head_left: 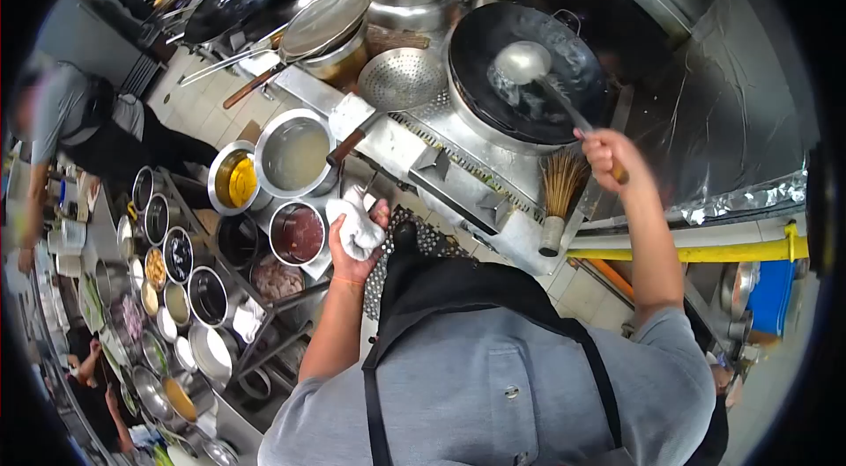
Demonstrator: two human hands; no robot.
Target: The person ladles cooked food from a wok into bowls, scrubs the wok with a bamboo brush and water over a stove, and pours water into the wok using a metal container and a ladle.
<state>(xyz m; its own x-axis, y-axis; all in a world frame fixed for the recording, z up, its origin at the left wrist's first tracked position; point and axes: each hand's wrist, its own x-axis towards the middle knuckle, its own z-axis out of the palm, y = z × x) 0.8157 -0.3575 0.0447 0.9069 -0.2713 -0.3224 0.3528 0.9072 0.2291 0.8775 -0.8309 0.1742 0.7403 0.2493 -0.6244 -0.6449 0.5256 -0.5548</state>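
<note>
My right hand (610,159) is closed around the handle of a metal ladle (523,62). The ladle's round bowl is inside a large black wok (476,45) on the stove, over a pale, shiny patch on the wok's surface. My left hand (357,246) grips a bunched white cloth (356,228) in front of my body, away from the wok. Just left of that hand stands a pot of dark red contents (298,233). A bamboo wok brush (562,188) rests on the stove's edge below the wok, near my right hand.
A perforated strainer (403,78) with a wooden handle lies left of the wok. Pots with yellow liquid (236,181) and cloudy liquid (296,156) stand left, beside racks of several ingredient containers. A yellow pipe (687,252) runs at right. Another person (88,114) bends over at far left.
</note>
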